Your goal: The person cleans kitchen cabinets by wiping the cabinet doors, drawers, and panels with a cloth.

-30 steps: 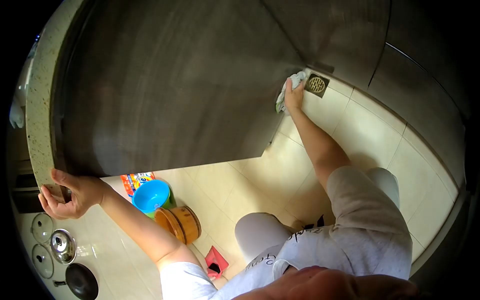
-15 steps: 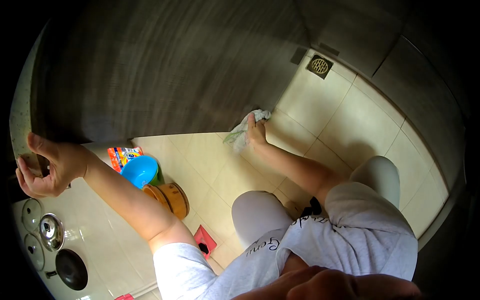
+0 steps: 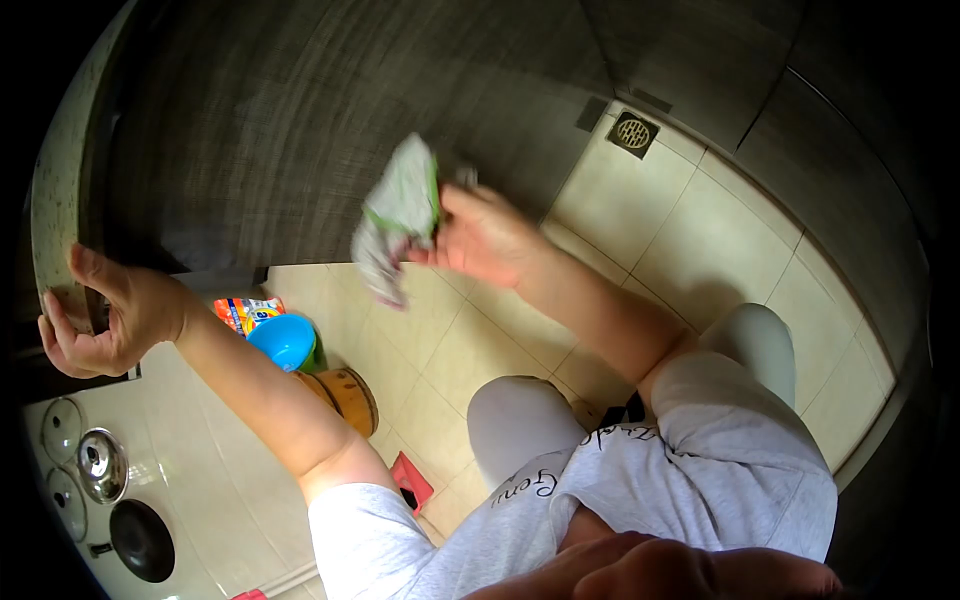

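My right hand [image 3: 490, 238] is closed on a crumpled pale cleaning cloth [image 3: 405, 190] with green edging, a little blurred. The cloth hangs from the fingers and overlaps the lower part of a dark wood-grain cabinet panel [image 3: 260, 150] in this view. At the far left my left hand [image 3: 140, 315] grips the corner of a speckled stone countertop [image 3: 55, 200], thumb on one side and fingers curled around the other.
A blue basin [image 3: 284, 342], an orange detergent bag [image 3: 238, 314] and a wooden bucket [image 3: 352, 402] stand by the wall. A red dustpan [image 3: 412, 480] lies nearer. Pan lids [image 3: 102, 465] and a black pan [image 3: 143, 540] are lower left; a drain [image 3: 633, 133] is upper right.
My right hand has lifted the cloth from the floor at the panel's bottom edge, up and to the left. My left hand stays at the countertop corner.
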A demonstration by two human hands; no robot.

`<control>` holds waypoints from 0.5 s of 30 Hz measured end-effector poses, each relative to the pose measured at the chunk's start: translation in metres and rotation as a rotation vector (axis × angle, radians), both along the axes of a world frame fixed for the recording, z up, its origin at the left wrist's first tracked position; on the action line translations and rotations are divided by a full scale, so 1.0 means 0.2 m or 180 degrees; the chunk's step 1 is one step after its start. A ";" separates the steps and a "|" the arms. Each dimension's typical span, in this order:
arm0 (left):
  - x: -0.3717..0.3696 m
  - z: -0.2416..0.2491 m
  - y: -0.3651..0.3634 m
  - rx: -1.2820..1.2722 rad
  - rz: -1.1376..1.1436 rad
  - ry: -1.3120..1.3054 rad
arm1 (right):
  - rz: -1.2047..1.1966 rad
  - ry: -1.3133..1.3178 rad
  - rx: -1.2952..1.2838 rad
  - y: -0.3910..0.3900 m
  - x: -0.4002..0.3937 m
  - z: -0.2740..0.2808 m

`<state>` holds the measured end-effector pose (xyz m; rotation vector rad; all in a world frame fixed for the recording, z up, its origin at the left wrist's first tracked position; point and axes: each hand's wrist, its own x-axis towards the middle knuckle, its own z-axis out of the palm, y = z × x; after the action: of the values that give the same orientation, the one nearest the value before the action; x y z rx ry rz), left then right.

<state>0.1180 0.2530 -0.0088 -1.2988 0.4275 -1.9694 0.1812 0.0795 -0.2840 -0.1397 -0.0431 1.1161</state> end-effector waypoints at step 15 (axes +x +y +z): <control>-0.03 0.02 0.03 0.0155 0.0223 0.0029 | -0.4126 -0.3885 -0.4230 0.22 0.30 -0.84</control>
<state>0.1122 0.2583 -0.0038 -1.2758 0.4259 -1.8845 0.2413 0.1233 -0.4510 -1.7428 -0.2480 -0.5295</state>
